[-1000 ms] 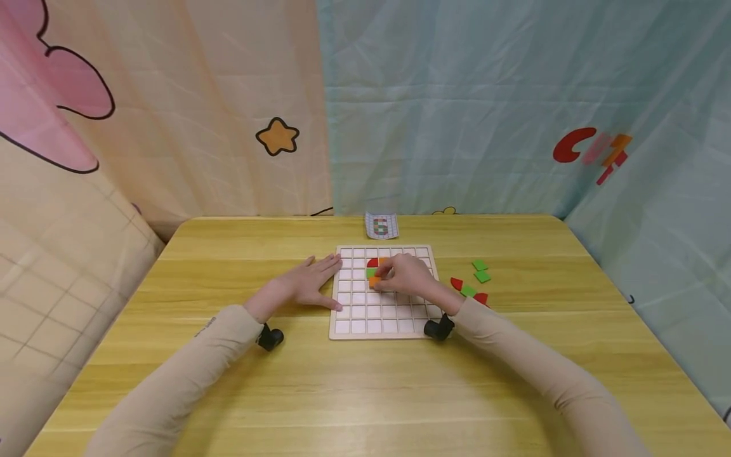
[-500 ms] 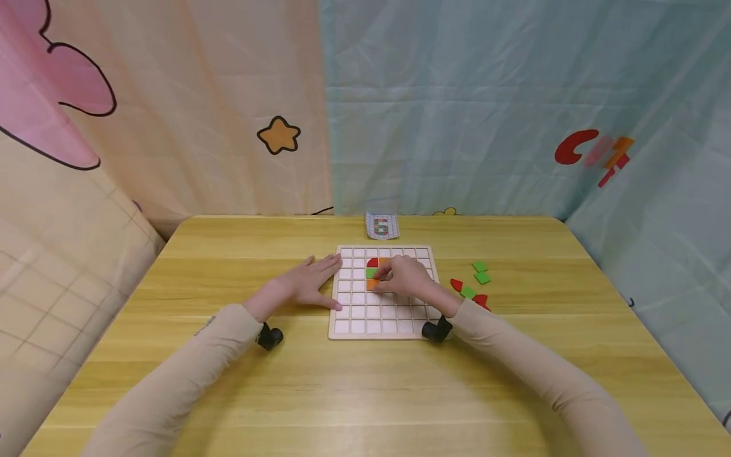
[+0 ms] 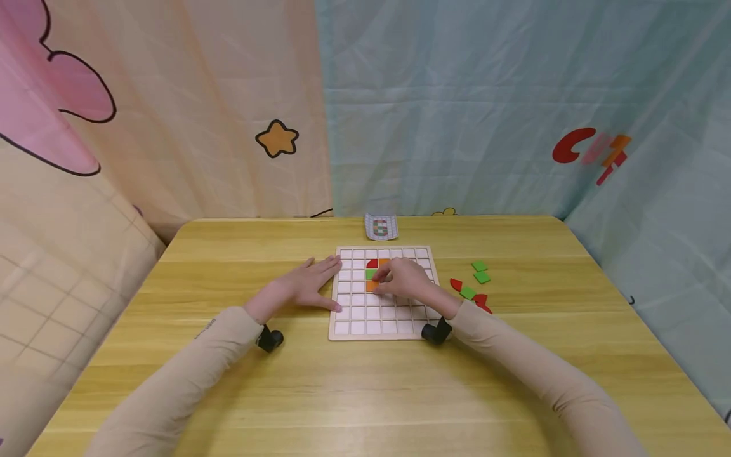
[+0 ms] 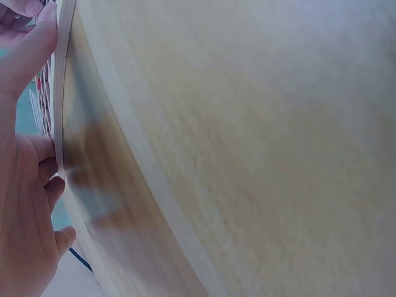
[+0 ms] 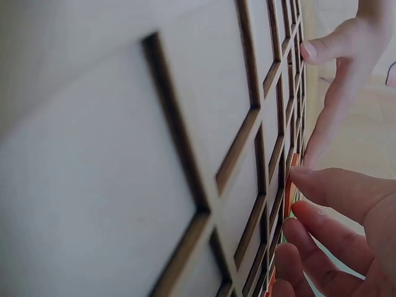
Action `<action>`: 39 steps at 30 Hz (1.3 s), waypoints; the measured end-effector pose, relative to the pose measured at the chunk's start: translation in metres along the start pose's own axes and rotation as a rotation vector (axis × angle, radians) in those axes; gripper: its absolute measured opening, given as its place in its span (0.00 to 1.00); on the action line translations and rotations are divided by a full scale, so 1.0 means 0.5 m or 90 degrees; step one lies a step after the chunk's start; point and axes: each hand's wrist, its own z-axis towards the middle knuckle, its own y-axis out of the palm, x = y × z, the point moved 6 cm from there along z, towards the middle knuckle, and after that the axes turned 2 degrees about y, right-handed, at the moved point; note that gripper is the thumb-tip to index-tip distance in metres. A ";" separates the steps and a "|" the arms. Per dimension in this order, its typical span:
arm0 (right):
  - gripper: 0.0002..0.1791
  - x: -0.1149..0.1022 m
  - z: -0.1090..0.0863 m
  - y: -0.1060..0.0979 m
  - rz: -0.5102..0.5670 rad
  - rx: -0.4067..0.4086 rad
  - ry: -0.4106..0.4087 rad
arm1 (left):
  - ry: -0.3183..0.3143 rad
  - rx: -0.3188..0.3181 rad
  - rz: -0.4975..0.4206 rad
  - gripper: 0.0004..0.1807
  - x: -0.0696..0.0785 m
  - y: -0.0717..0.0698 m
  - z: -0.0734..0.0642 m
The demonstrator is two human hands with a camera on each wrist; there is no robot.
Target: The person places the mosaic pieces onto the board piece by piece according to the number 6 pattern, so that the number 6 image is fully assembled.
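Note:
A white gridded board (image 3: 381,312) with a pale wooden frame lies on the table. My left hand (image 3: 311,284) spreads its straight fingers over the board's left edge, with fingertips and thumb resting on the frame. Over the middle of the grid, my right hand (image 3: 404,278) pinches an orange square tile (image 3: 372,287) between thumb and forefinger. In the right wrist view that orange tile (image 5: 290,189) sits at its cell, thumb on one side. Just above it on the grid are a green tile (image 3: 370,275), a red quarter-circle tile (image 3: 372,263) and another orange tile (image 3: 384,261), partly behind the hand.
Right of the board lie loose pieces: green squares (image 3: 482,277) and red quarter-circles (image 3: 455,284). Behind the board a small card (image 3: 381,227) shows a coloured grid pattern. Curtains (image 3: 485,127) stand behind the table (image 3: 354,393). A black camera (image 3: 436,331) hangs below the right wrist.
The orange tile under my right fingers has shifted slightly down-left and now lies flush with its cell. The right hand has lowered a little with it; my left hand stays put.

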 end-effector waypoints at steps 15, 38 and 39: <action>0.14 0.042 -0.033 -0.062 0.030 0.035 -0.034 | 0.000 -0.003 0.002 0.58 0.001 0.003 -0.002; 0.15 0.195 -0.126 -0.175 0.057 0.126 -0.022 | -0.007 -0.008 -0.007 0.58 0.003 -0.001 -0.002; 0.15 0.202 -0.131 -0.181 0.052 0.129 -0.030 | -0.007 -0.007 -0.006 0.58 0.003 -0.001 -0.002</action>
